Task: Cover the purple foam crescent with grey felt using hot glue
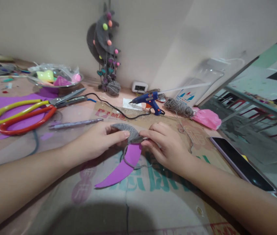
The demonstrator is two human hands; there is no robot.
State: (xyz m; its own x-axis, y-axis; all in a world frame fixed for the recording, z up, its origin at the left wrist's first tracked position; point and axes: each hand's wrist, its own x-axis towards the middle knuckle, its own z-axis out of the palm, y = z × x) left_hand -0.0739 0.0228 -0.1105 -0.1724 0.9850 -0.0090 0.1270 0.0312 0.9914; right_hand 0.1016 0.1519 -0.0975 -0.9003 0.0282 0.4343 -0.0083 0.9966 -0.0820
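Observation:
A purple crescent (121,171), its upper part wound in grey yarn (126,129), is held above the cardboard. My left hand (103,135) grips the wrapped end, thumb on top and fingers behind. At the crescent's right edge, where the winding stops, my right hand (164,143) is closed in a pinch on the grey yarn. A loose loop of that yarn (138,167) hangs across the bare purple part. The lower tip points down to the left, unwrapped.
Beyond my hands, a blue glue gun (150,101) stands by a grey yarn ball (179,107). Scissors (28,112) and a pen (76,124) lie left, near a metal bowl (37,81). A phone (241,163) rests right. A finished-looking moon hanging (104,39) is at the wall.

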